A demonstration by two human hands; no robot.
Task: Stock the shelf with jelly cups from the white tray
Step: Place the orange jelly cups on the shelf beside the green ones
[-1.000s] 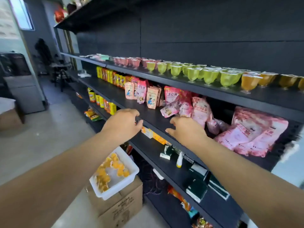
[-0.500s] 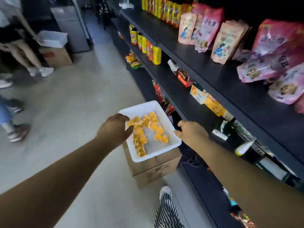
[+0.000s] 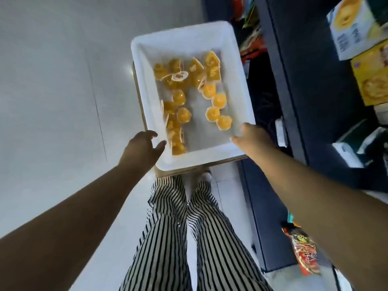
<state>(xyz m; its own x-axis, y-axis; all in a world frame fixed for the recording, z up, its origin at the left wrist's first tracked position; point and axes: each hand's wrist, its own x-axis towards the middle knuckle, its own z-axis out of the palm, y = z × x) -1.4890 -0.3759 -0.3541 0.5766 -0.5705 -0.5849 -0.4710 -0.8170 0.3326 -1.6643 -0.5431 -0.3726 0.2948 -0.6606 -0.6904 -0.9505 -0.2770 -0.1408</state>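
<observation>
Bare left hand [image 3: 141, 148] at near-left corner of white rectangular plastic tray [image 3: 243, 97], fingers loosely spread, holding nothing. Right hand [image 3: 253, 139] over near-right rim, fingers relaxed, empty. Orange translucent jelly cups [image 3: 214, 113] scattered inside tray, which sits atop brown cardboard box [image 3: 165, 173]. Dark metal shelf [image 3: 294, 106] close right; pale smooth floor [image 3: 52, 80] open left.

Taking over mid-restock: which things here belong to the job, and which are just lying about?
Job:
white tray
orange jelly cups
left hand
right hand
shelf

Lying about:
cardboard box under the tray
yellow boxes
red snack packet
</observation>
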